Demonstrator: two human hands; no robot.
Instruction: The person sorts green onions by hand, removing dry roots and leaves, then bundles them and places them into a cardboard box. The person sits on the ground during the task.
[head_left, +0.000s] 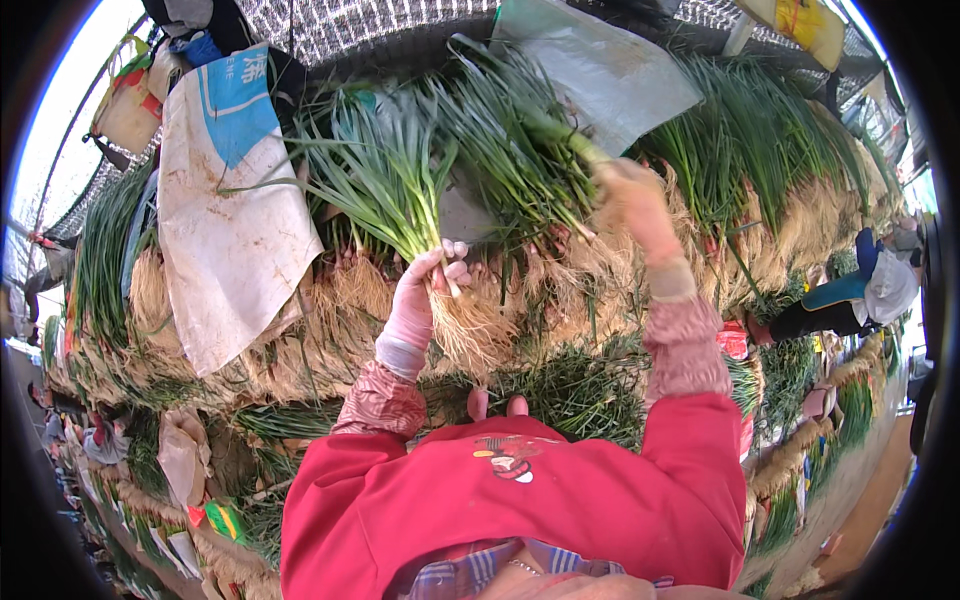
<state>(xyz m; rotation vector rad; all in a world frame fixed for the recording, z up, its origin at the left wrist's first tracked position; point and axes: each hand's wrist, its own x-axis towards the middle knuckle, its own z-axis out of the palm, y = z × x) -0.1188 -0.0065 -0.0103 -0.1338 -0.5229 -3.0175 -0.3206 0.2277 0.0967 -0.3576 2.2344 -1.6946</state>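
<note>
My left hand (427, 281), in a pale glove, grips a bunch of leafy green allium plants (409, 199) near the base of their stems. Their pale, stringy roots (469, 330) hang below the fist, and the leaves fan out upward. To the right, my right hand (634, 199) is blurred by motion. A blurred green stalk bundle (574, 142) points up and left from its fingers; how many stems it holds cannot be made out. Beneath and between my hands lies a heap of similar plants (517, 165), roots facing me.
A stained white sack (225, 225) covers plants at left. Translucent plastic sheeting (600, 75) lies at the back. Another long row of rooted plants (742, 150) extends right. Loose green leaves (577, 382) cover the ground near my feet. A co-worker's dark sleeve (825, 304) reaches in at far right.
</note>
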